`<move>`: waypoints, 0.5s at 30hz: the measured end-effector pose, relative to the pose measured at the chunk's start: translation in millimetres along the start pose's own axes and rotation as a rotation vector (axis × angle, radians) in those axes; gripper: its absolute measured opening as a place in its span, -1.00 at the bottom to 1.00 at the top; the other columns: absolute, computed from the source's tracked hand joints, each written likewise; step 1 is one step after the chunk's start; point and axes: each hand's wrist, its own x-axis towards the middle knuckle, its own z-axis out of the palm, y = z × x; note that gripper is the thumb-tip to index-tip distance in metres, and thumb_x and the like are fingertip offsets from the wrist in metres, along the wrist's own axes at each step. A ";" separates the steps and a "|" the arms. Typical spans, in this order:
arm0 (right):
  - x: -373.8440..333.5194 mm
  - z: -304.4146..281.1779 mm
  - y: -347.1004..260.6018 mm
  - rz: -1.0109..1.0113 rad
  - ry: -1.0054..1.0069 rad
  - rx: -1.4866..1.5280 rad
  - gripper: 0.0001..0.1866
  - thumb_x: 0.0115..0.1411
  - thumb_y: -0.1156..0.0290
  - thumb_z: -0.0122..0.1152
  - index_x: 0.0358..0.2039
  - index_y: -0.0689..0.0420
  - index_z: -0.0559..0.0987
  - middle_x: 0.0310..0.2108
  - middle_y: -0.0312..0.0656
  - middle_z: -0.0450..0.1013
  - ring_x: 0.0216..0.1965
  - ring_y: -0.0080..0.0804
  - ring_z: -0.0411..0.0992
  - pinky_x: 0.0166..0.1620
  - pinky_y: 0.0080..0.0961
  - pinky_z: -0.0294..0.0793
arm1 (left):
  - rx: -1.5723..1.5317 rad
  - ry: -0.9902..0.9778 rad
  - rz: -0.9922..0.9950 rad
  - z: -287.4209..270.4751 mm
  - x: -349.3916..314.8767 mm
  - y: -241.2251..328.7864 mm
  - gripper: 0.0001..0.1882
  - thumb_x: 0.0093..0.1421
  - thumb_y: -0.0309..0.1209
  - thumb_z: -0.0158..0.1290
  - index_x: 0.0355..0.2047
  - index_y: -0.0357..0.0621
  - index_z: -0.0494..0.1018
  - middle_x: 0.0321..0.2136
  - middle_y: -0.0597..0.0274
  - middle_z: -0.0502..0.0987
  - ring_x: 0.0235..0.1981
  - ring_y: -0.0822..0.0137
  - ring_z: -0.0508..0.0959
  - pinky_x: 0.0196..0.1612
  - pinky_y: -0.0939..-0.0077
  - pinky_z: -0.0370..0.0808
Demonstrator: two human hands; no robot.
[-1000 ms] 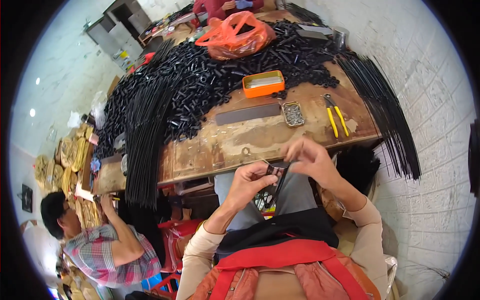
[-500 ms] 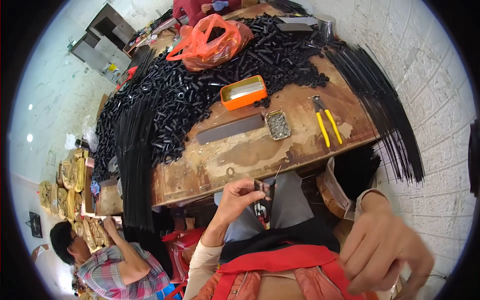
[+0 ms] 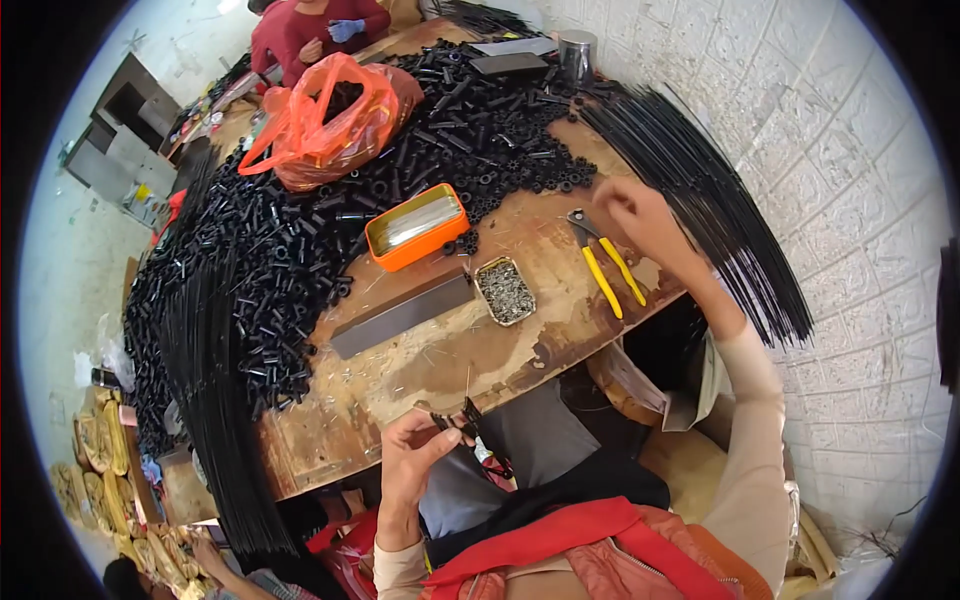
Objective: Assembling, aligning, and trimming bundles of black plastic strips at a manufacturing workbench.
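Note:
My left hand, low at the table's near edge, pinches a small black part between thumb and fingers. Just beside it, above my lap, is a black piece with a thin needle-like rod pointing up; its lower end, with red and white bits, is partly hidden. My right hand reaches over the table's right side, beyond the yellow-handled pliers and beside the long black rods. Its fingers are loosely bent and somewhat apart, with nothing visible in them.
On the wooden table stand an orange box of thin pale strips, a small tin of metal bits and a dark flat bar. Behind lie heaped black tubes and a red plastic bag. Other people sit far back and lower left.
My right hand has swung from the lower right near my body out over the table's right side. My left hand keeps its hold. The view has turned, so the table appears shifted leftward.

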 end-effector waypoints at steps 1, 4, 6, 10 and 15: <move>13.0 3.5 17.7 0.004 0.003 -0.017 -0.90 0.08 0.53 0.16 -0.36 0.23 0.50 -0.44 -0.07 0.47 -0.37 -0.17 0.48 -0.28 -0.36 0.45 | 0.023 -0.009 0.000 -4.9 -2.2 -0.9 -0.81 0.03 -0.59 0.20 -0.31 -0.37 0.51 -0.27 -0.11 0.59 -0.37 0.15 0.60 -0.21 0.31 0.55; 32.2 22.3 49.9 0.034 0.079 -0.242 -0.76 0.08 0.48 0.25 -0.28 0.24 0.41 -0.42 0.00 0.47 -0.33 -0.07 0.48 -0.27 -0.27 0.46 | 0.031 -0.010 0.008 -9.1 -8.1 3.2 -0.82 0.02 -0.61 0.20 -0.32 -0.38 0.51 -0.28 -0.09 0.59 -0.38 0.15 0.61 -0.21 0.30 0.55; 40.2 33.9 46.8 -0.066 0.145 -0.587 -0.63 0.08 0.43 0.29 -0.22 0.24 0.31 -0.37 0.09 0.45 -0.29 0.07 0.47 -0.26 -0.16 0.45 | 0.020 0.001 0.024 -10.8 -12.9 4.5 -0.82 0.02 -0.61 0.19 -0.33 -0.38 0.52 -0.29 -0.08 0.59 -0.38 0.15 0.61 -0.21 0.31 0.56; 49.1 46.0 55.9 0.124 0.078 -0.655 -0.63 0.04 0.44 0.30 -0.25 0.26 0.31 -0.27 0.16 0.43 -0.19 0.18 0.41 -0.14 -0.13 0.42 | 0.024 0.016 0.018 -8.2 -32.6 5.1 -0.83 0.02 -0.63 0.19 -0.33 -0.38 0.52 -0.30 -0.03 0.59 -0.30 0.15 0.61 -0.21 0.31 0.58; 23.9 38.2 17.7 -0.050 0.016 -0.212 -0.68 0.11 0.47 0.26 -0.14 0.32 0.44 -0.28 0.05 0.49 -0.25 -0.11 0.53 -0.20 -0.32 0.53 | 0.041 -0.003 0.131 -2.4 -51.9 -4.3 -0.88 0.07 -0.67 0.12 -0.34 -0.33 0.50 -0.29 0.03 0.57 -0.16 0.14 0.59 -0.23 0.28 0.60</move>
